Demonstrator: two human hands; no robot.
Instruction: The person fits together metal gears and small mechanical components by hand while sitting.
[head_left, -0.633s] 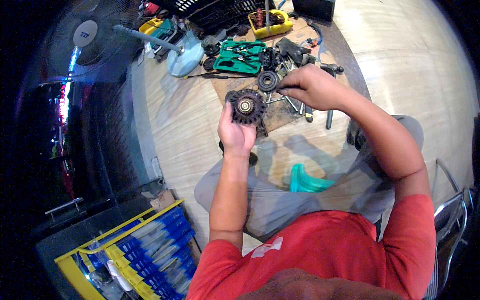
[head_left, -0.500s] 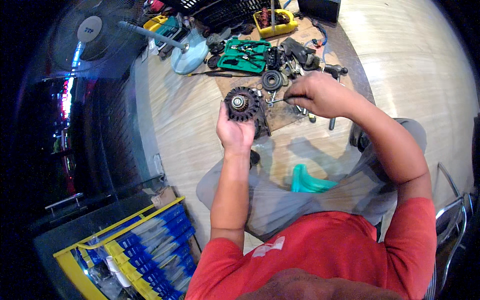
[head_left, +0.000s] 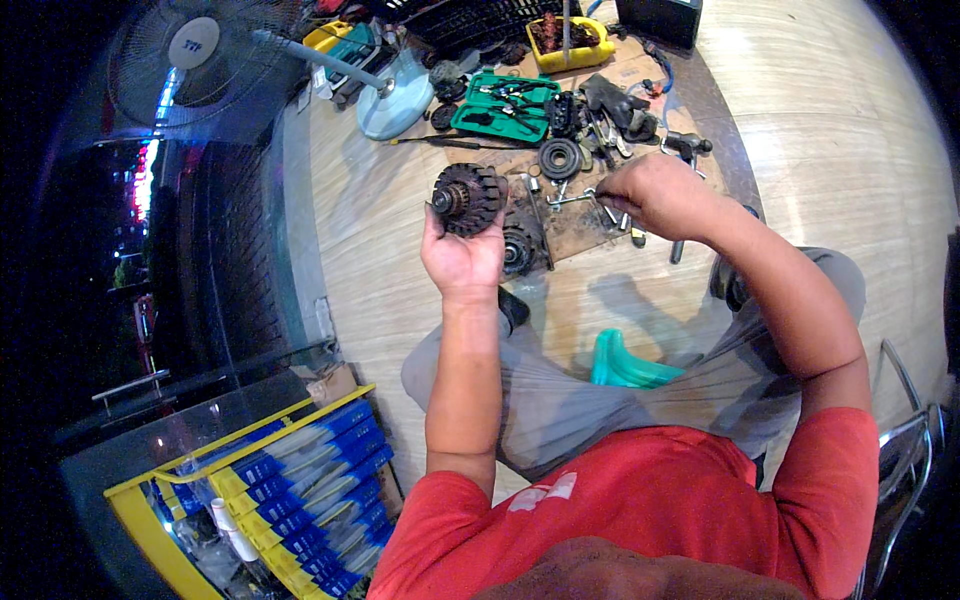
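Note:
My left hand [head_left: 464,250] is closed around the lower side of a dark, greasy toothed metal wheel [head_left: 474,198]. A short stepped shaft in the wheel's middle points left. Over the cardboard, my right hand [head_left: 655,195] has its fingers pinched together and pointing left; what they hold, if anything, is hidden. A thin silver L-shaped tool [head_left: 570,200] is beside those fingertips. Just beyond it lies a black ring-shaped part [head_left: 560,158]. Another dark round part [head_left: 516,250] sits below the wheel, partly covered by it and by a dark bar.
Farther back are an open green tool case [head_left: 505,105], a yellow tub [head_left: 570,55] and a black crate [head_left: 470,25]. A hammer [head_left: 688,142] lies at the right. A standing fan [head_left: 392,105] is at the far left. Between my legs is a green plastic seat [head_left: 630,362].
My left hand has turned the toothed wheel, so its shaft faces left instead of up toward me. My right hand has shifted slightly right. The whole view has moved a little.

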